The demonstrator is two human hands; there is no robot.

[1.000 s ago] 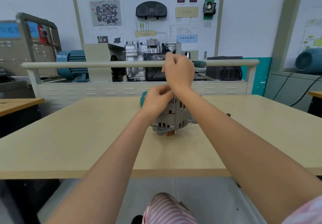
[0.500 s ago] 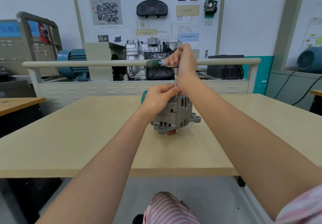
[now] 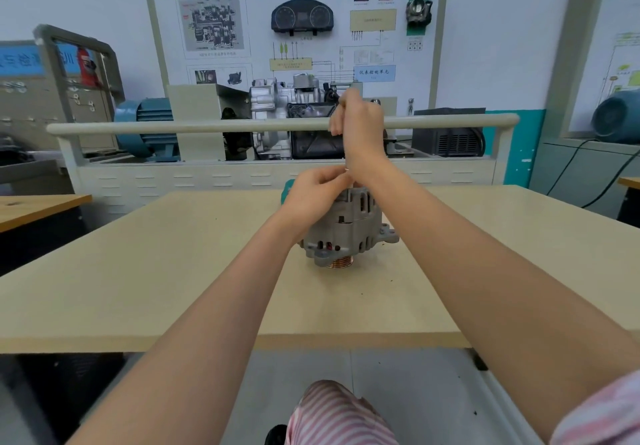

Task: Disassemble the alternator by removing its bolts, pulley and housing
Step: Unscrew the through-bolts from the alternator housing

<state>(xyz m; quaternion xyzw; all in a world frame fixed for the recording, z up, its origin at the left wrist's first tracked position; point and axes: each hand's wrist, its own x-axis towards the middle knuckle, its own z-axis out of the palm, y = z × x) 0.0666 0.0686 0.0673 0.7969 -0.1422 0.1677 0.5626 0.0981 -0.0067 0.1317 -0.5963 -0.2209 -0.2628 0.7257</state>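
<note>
On the tan table [image 3: 173, 271], alternator [image 3: 346, 233] sits pulley-down near the middle, copper-coloured pulley [image 3: 340, 264] against the tabletop. Above the alternator, right hand [image 3: 360, 129] is fisted round a driver handle that's mostly hidden; left hand [image 3: 318, 195] pinches the thin shaft [image 3: 347, 169] at the housing top. My read: bolt removal underway, so keep the shaft plumb over the bolt, press down while turning, and brace the housing so it doesn't rock on the pulley.

A single head-worn wide-angle camera looked forward and slightly down from the person's seat, close over both forearms, across the worktop [image 3: 138, 289] toward the wall display board [image 3: 294, 36].
</note>
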